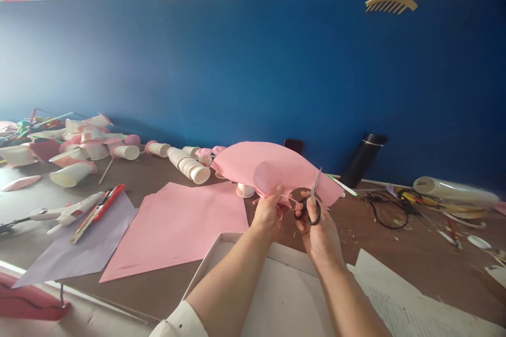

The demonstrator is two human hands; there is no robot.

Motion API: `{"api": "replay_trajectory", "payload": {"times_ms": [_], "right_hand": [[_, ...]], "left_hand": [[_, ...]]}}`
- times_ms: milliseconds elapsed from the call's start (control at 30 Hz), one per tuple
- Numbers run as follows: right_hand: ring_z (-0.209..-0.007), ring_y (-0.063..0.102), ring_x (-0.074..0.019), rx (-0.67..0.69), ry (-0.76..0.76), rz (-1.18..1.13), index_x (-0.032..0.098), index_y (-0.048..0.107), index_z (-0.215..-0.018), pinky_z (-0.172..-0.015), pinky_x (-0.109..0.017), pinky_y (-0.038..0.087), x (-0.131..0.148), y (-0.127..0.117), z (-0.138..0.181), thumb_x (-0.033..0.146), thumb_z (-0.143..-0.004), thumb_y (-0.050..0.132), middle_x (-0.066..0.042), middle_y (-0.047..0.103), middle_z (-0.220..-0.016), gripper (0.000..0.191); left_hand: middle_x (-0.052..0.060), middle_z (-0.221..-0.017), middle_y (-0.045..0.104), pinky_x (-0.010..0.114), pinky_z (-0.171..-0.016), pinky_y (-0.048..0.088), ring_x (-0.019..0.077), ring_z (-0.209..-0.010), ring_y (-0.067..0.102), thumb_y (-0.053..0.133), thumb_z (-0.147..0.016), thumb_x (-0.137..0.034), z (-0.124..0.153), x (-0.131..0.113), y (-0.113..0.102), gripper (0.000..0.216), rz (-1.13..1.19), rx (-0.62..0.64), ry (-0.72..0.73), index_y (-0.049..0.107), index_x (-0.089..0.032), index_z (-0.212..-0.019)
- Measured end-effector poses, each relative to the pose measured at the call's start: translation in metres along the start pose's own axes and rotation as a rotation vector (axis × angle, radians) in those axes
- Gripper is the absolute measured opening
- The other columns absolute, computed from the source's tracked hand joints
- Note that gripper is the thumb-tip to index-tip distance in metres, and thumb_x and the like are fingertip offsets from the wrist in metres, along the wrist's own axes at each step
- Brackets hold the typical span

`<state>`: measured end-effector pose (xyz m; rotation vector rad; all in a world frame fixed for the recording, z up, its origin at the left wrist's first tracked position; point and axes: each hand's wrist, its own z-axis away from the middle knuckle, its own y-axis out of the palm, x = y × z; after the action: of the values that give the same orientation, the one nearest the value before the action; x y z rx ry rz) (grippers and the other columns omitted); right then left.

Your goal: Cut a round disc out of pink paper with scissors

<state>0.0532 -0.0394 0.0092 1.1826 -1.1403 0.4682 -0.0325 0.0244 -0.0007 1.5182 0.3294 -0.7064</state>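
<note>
Nearest the camera, a white box [288, 295] lies on the brown worktop [415, 253], with a printed sheet [399, 305] just to its right. Both forearms reach forward above the box. The left hand [269, 213] has its grip closed on the lower edge of a curved pink paper [272, 168], thumb on top, holding it raised off the worktop. The right hand [319, 234] has its grip closed through the black handles of the scissors [312, 202]. The blades point upward at the paper's edge, just beside the left hand, and it cannot be told whether they are parted. Narrow pink strips hang between the two hands. Left of the box, a flat pink sheet [177, 226] lies on the worktop, overlapping a lilac sheet [75, 253]. At the lilac sheet's upper edge lie a glue gun [65, 213] and a red-handled tool [100, 205]. Beyond, a stack of paper cups [190, 166] lies on its side, with loose cups [79, 163] further left. To the right are black cables [383, 213], a clear roll [454, 189] and a black flask [363, 160] leaning at the blue wall [253, 73]. A yellow comb [391, 0] sits at the wall's top edge.
</note>
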Motion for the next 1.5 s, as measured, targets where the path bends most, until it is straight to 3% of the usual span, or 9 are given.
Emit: {"api": "replay_trajectory", "payload": {"times_ms": [300,500,700,867,1133,1500], "right_hand": [[-0.066,0.055,-0.0132,-0.029,-0.026,0.062,0.022,0.07,-0.107,-0.044,-0.018,0.034,-0.002,0.0,-0.002,0.057,-0.077,0.084,0.001,0.064,-0.072,0.048],[-0.066,0.055,-0.0121,-0.04,-0.044,0.076,0.021,0.072,-0.107,-0.043,-0.016,0.034,-0.004,-0.001,-0.002,0.057,-0.078,0.084,0.001,0.066,-0.073,0.047],[-0.067,0.057,-0.0122,-0.039,-0.054,0.096,0.023,0.073,-0.106,-0.043,-0.017,0.036,-0.005,-0.002,-0.001,0.055,-0.079,0.084,0.002,0.066,-0.073,0.044],[-0.066,0.058,-0.0124,-0.039,-0.058,0.111,0.023,0.074,-0.107,-0.044,-0.017,0.036,-0.006,-0.002,-0.001,0.056,-0.078,0.084,0.002,0.066,-0.074,0.045],[-0.063,0.057,-0.0115,-0.036,-0.064,0.135,0.024,0.074,-0.107,-0.043,-0.018,0.035,-0.006,-0.002,0.0,0.058,-0.077,0.084,0.002,0.066,-0.073,0.046],[-0.064,0.056,-0.0111,-0.047,-0.029,0.131,0.024,0.077,-0.108,-0.044,-0.016,0.034,-0.005,-0.003,0.001,0.058,-0.075,0.086,0.002,0.066,-0.072,0.049]], "left_hand": [[0.003,-0.071,0.071,0.026,-0.059,0.049,0.015,-0.06,0.065,0.095,-0.063,-0.038,0.0,-0.002,0.002,0.044,0.057,-0.024,-0.011,0.068,-0.014,-0.089],[0.004,-0.07,0.071,0.029,-0.067,0.052,0.0174,-0.065,0.067,0.093,-0.066,-0.039,0.0,-0.004,0.002,0.041,0.044,-0.039,-0.005,0.068,-0.014,-0.085],[0.004,-0.07,0.071,0.025,-0.056,0.049,0.0155,-0.059,0.065,0.094,-0.064,-0.043,0.001,-0.009,0.002,0.047,0.005,-0.04,-0.03,0.068,-0.013,-0.089],[0.003,-0.076,0.073,0.028,-0.065,0.056,0.0161,-0.064,0.068,0.092,-0.069,-0.036,0.001,-0.013,0.003,0.042,0.052,-0.043,-0.016,0.068,-0.014,-0.097],[0.003,-0.076,0.072,0.025,-0.068,0.056,0.0142,-0.065,0.067,0.091,-0.07,-0.026,0.005,-0.02,0.008,0.035,0.119,-0.079,-0.002,0.069,-0.013,-0.094],[0.006,-0.078,0.073,0.029,-0.076,0.058,0.018,-0.07,0.07,0.091,-0.07,-0.034,0.003,-0.02,0.003,0.041,0.065,-0.038,0.035,0.069,-0.013,-0.097]]}}
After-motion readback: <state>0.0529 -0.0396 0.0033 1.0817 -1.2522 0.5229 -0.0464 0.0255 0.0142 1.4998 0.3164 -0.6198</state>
